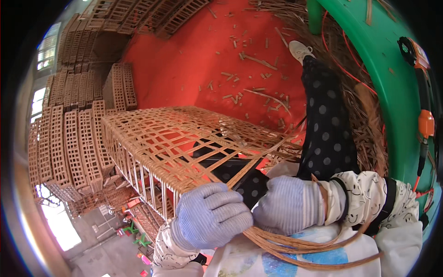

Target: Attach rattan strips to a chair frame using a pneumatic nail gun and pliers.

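Head view: the left grip (213, 215) is clamping a woven basket (154, 132), lying ahead-left of it; the right grip (287, 204) is making a fist, contents hidden. The basket is looking light and springy, best held by its rim

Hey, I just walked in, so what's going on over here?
A person in gloves is handling an open-weave frame of brown strips. The left hand is curled over its near end; the right hand is close beside it, with its fingertips hidden. Wide gaps show in the weave, and long loose strips curve across the person's lap. Stacked lattice pieces stand to the left, and short scraps litter the red floor.
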Available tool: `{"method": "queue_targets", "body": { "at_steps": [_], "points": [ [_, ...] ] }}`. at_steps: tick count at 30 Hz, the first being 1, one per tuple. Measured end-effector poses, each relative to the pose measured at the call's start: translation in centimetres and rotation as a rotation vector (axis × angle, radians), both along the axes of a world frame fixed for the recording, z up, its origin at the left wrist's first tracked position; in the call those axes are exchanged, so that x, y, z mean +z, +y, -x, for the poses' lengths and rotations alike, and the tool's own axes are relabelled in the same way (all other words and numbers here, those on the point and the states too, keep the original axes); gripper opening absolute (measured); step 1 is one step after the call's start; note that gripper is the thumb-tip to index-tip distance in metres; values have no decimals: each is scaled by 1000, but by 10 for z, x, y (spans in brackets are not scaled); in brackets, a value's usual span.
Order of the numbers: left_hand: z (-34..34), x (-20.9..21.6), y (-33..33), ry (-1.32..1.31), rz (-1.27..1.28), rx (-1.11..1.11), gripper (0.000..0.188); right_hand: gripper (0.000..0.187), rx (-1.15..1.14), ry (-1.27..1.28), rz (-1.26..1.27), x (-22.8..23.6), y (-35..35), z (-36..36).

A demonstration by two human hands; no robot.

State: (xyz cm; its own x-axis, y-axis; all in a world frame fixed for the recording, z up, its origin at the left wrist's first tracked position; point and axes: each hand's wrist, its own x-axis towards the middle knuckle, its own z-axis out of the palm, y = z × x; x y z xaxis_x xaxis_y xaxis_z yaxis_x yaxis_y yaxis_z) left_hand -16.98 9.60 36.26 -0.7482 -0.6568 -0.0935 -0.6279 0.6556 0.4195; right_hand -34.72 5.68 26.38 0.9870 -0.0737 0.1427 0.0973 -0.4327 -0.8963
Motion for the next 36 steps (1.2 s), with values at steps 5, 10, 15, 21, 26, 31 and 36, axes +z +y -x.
{"method": "queue_targets", "body": {
  "at_steps": [5,10,15,21,26,31,36],
  "points": [
    [10,1,4,-213,62,120,20,18,-35,-69,13,-6,0,2],
    [3,3,1,-223,3,45,22,27,-527,110,-524,-57,-23,9],
    [4,3,1,-203,22,52,23,31,-486,614,-191,-81,-35,-18],
    [4,1,3,-187,44,70,22,11,-162,253,250,-39,6,1],
    [3,-1,3,-160,58,103,22,19,-111,438,-127,-49,16,9],
    [2,-1,3,-164,43,100,23,29,-202,467,-268,-78,10,14],
    [5,1,3,-151,47,116,27,39,-425,766,6,-85,1,3]
  ]
}}
